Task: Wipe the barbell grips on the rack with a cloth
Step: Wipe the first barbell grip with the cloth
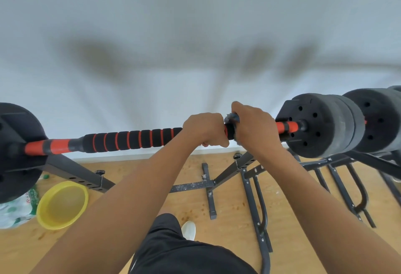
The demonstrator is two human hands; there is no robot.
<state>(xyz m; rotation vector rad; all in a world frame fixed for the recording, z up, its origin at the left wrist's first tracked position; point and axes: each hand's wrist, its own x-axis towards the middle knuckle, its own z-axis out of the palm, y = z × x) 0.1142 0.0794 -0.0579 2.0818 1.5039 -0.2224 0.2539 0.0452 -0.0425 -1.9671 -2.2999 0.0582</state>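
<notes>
- Barbell sits across the black rack, high above the wood floor. It runs from the big black plate on my left to the grey plates on my right.
- Foam grip, black with orange rings, covers the middle of the bar. Most of it lies bare to the left of my hands, so I think that long part may need wiping too.
- Left hand is wrapped tight around the grip, just beside my right hand. I would keep it firm so the bar does not roll on the rack.
- Right hand is closed around the bar near the grey plates, with the cloth squeezed under it.
- Cloth is small and grey. Only a bit pokes out on top, between my two hands.
- To wipe well, I would keep the cloth all the way around the foam, squeeze, and twist as I slide.
- I would go slow over the rings, since dirt can hide in the little dips.
- Yellow bowl rests on the floor at my left, well apart from the bar.
</notes>
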